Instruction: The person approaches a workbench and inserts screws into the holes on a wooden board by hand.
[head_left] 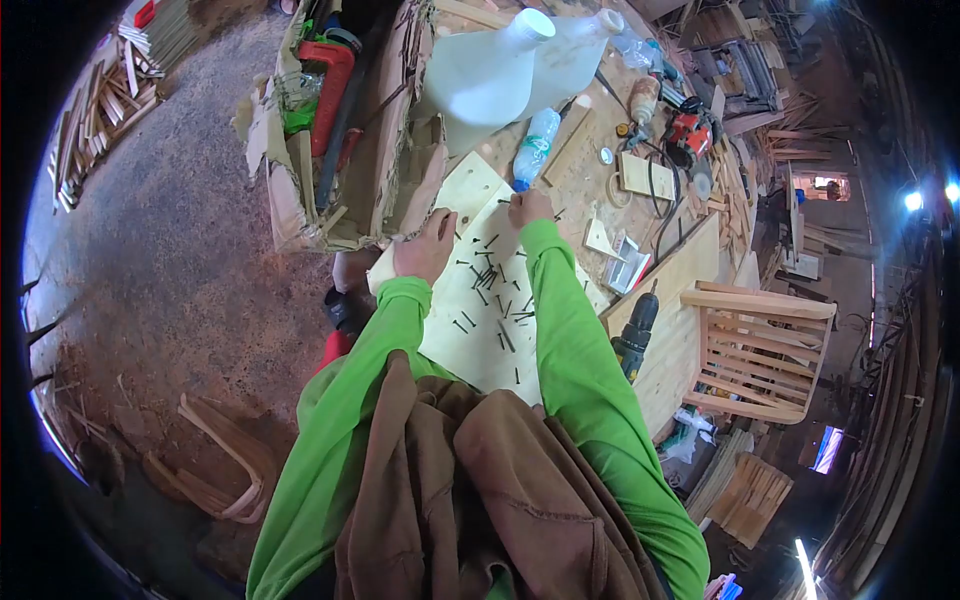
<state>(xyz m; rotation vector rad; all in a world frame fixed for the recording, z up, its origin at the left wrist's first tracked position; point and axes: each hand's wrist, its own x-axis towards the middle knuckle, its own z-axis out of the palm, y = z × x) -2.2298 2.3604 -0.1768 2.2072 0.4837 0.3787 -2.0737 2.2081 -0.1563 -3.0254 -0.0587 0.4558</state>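
Note:
Many dark screws [487, 270] lie scattered over a pale wooden board [455, 335] in front of me. At the board's left edge, beside the torn cardboard box, is my left hand [428, 247], its fingers curled; what they hold, if anything, is too small to name. My right hand [530, 207] is at the upper right of the board with its fingers pinched together, just below the blue cap of a plastic bottle [536, 148]. Whether something small is between those fingers cannot be made out.
The torn cardboard box [292, 190] holds a red tool [327, 88]. Two white jugs [485, 75] stand beyond the board. A drill [635, 335] lies on the right, near a slatted wooden frame [765, 352]. A red power tool [690, 135] sits farther back.

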